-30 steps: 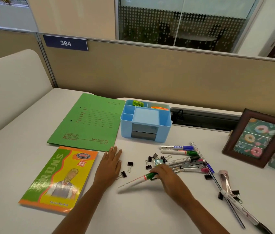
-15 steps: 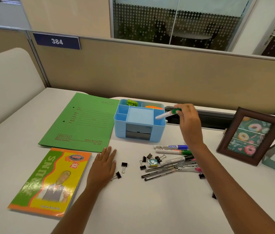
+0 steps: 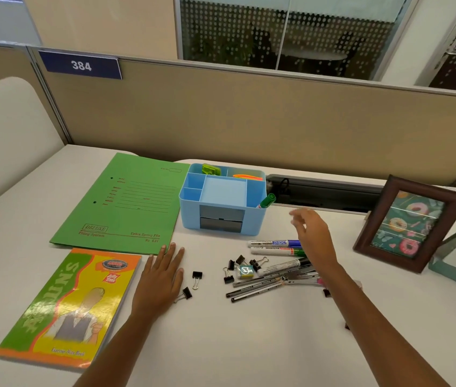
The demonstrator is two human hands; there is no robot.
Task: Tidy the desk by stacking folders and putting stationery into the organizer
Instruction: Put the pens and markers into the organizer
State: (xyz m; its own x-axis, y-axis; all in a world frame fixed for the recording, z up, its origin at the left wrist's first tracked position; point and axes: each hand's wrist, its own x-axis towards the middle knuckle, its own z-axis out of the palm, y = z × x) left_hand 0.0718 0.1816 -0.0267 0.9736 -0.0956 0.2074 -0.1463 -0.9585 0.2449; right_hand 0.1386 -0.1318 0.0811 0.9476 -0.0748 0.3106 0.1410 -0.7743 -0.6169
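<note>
Organizer: one, pale blue, standing toward the back of the white surface, just right of the one green folder. One green-capped marker leans in its right-hand compartment with the cap above the rim. A lime-green item lies in the back left compartment and an orange one in the back right.

In front of the organizer lie a blue-capped marker, a second marker just below it and a black-capped marker. With them are at least two thin dark pens and one small teal block. The right forearm hides part of this pile. Two black binder clips lie beside the left hand, and at least four more are clustered by the teal block.

The folder reads "DELUXE Filing System" and "Cobra Spring File No. 621". The one notebook reads "Jolly Time" and "Exercise Note Book". A blue sign on the partition reads "384". One picture frame of doughnuts stands at the right.

The left hand lies flat on the surface with its fingers straight, their tips touching the folder's near edge. The right hand hovers over the markers with its fingers loosely spread and blurred, holding nothing. They are near the organizer's front right corner, apart from it and from the marker inside.
</note>
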